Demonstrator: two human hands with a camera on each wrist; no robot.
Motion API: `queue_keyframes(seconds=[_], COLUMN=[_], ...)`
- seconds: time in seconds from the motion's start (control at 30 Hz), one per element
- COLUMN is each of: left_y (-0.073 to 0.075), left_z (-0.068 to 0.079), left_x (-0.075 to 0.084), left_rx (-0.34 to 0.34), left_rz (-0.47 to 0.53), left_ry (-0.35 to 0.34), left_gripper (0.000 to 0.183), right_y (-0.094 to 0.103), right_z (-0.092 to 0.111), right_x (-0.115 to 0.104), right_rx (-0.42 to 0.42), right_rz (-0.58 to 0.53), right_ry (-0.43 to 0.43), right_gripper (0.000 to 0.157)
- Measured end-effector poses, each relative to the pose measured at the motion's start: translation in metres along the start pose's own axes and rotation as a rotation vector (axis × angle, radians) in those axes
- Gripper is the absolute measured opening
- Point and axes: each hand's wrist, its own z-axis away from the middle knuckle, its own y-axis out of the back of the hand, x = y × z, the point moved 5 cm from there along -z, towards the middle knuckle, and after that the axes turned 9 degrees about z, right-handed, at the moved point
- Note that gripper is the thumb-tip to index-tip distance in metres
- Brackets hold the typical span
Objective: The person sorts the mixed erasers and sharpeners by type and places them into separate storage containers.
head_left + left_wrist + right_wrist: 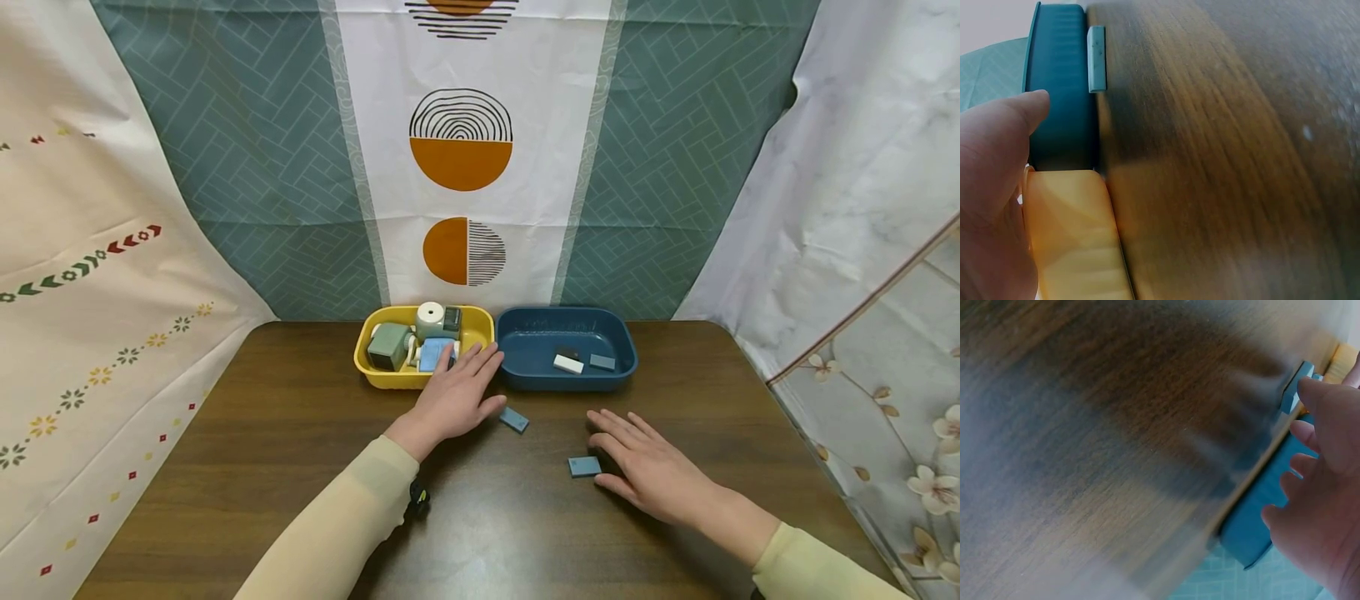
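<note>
Over the front right of a yellow tray [386, 380] hovers or rests my left hand [450, 400], fingers extended; contact is hard to tell. Inside are a green boxy item [389, 346], a blue one [434, 354] partly behind my fingers, and a white-and-green one [431, 319], resembling crank pencil sharpeners. A small flat blue block [514, 419] lies on the table by my left thumb. My right hand [660, 477], fingers loosely spread, is beside a second flat blue block [583, 467], its thumb close to the block's right end. Neither hand grips anything.
Touching the yellow tray's right side is a dark blue tray [566, 382]. It holds a white block [568, 364], a grey-blue block [602, 362] and a dark block [567, 353]. Patterned cloths hang behind and on both sides of the wooden table [247, 450].
</note>
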Motion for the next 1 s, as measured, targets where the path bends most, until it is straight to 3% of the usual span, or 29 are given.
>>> queue_keyframes(seconds=[0.4, 1.0], left_y=[0.0012, 0.0015], left_z=[0.0002, 0.0003], left_x=[0.0006, 0.0002], left_rx=[0.003, 0.006], left_rz=[-0.004, 0.011], left_ry=[-0.009, -0.013], left_gripper=[0.077, 0.077], right_y=[-0.0026, -0.0083], right_z=[-0.0010, -0.0028], right_x=[-0.0013, -0.0035], right_rx=[-0.011, -0.044], right_rz=[-0.011, -0.016], right_ry=[0.002, 0.009], right_gripper=[0.032, 0.027])
